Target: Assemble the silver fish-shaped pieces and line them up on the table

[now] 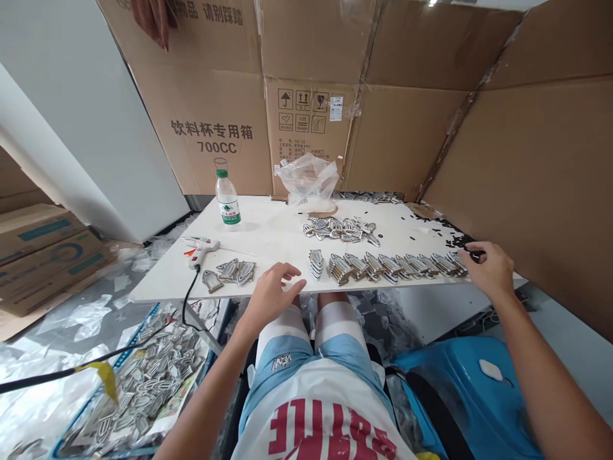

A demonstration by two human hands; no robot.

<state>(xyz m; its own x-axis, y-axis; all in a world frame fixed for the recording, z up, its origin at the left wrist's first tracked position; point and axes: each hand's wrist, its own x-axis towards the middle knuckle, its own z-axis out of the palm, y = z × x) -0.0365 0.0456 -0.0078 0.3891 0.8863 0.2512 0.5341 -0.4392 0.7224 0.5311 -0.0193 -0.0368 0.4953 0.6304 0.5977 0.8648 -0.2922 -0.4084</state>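
Note:
My left hand (276, 291) hovers at the table's front edge with fingers curved and apart, holding nothing. To its right stands a short stack of flat silver metal pieces (315, 264). My right hand (493, 271) is at the right end of a long row of stacked metal pieces (383, 266), thumb and fingers closed around a small black piece (476, 255). Loose black pieces (460, 241) lie just beyond those fingers. Behind the row is a heap of similar metal pieces (340, 229). A smaller group (230, 271) lies left of my left hand.
On the white table (278, 233) are a hot glue gun (201, 251) with a black cord, a water bottle (227, 203) and a clear plastic bag (309, 182). Cardboard walls (402, 134) close the back and right. Below left is a crate (153, 377) of metal pieces; a blue stool (460, 383) stands below right.

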